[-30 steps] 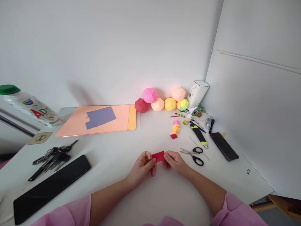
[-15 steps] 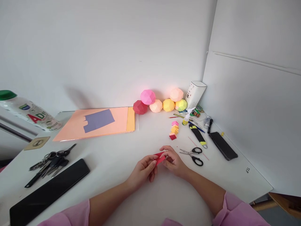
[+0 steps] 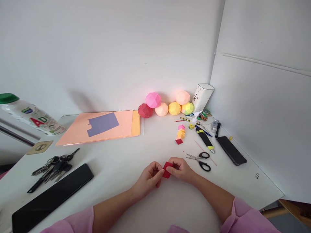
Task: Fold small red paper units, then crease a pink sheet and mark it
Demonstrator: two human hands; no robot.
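A small piece of red paper (image 3: pixel 167 170) is held low over the front middle of the white table, its flat face turned toward me. My left hand (image 3: pixel 151 176) pinches its left edge between thumb and forefinger. From the right side, my right hand (image 3: pixel 181 169) grips it with the thumb on the front face and the fingers behind. Beyond my hands lies a row of small folded paper pieces (image 3: pixel 180 133) in pink, orange and peach, with a red one (image 3: pixel 179 141) at the near end. Black-handled scissors (image 3: pixel 199 158) rest to the right of my right hand.
Several faceted paper balls (image 3: pixel 153 100) stand against the wall. Farther right are a glue bottle (image 3: pixel 192 123), a utility knife (image 3: pixel 205 139) and a black case (image 3: pixel 231 150). Peach paper sheets (image 3: pixel 73 129), keys (image 3: pixel 57 166), a black phone-like slab (image 3: pixel 53 197) and a white bottle (image 3: pixel 36 116) occupy the left.
The red paper has been turned from a tilted, folded-looking strip to a flatter face toward me. My right hand has come down slightly, and its raised fingers have closed on the paper.
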